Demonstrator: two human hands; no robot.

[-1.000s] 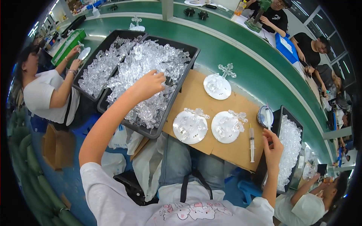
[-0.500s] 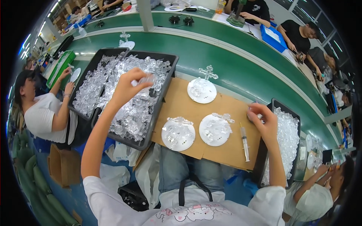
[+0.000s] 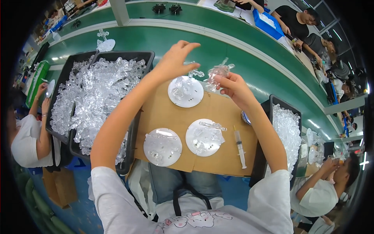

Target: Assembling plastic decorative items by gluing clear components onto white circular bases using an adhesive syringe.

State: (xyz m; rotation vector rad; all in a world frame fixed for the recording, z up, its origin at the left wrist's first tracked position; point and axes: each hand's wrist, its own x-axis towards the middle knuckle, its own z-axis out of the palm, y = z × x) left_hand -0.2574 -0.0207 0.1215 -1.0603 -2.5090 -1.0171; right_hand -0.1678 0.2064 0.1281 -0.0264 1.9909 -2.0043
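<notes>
While both hands are raised over the far end of the brown board (image 3: 202, 156), the work sits between them, above the farthest of three round clear discs (image 3: 186, 91).

Left hand (image 3: 175, 60): fingers loosely spread and curled downward, thumb and first finger closing on a small clear cross-shaped piece (image 3: 194, 73) that stands just above that disc. Whether the piece is already seated in the disc I cannot tell.

Right hand (image 3: 231, 87): pinching a clear moulded figure (image 3: 217, 72) between thumb and fingertips, held up near the cross-shaped piece, close to it but apparently apart.

Surroundings: two more discs, near-left (image 3: 162, 146) and near-right (image 3: 203, 137), lie on the board with loose clear parts on them. A syringe (image 3: 239, 149) lies just right of the near-right disc. A black tray (image 3: 134, 58) heaped with clear parts sits left of the board; a second black tray (image 3: 282, 107) of clear parts sits right. A green conveyor (image 3: 241, 43) runs beyond. Other people work at both sides and across the belt.

Judgement on the step in hand: this looks like mating two clear parts over the far disc. To do it well, hold the cross-shaped piece steady and upright with the left hand, and bring the figure in along one line rather than twisting. Clear-on-clear hides edges, so feel for the seat; light pinch only, as thin arms may snap. Keep the forearms high so they do not sweep the near discs or the syringe.
</notes>
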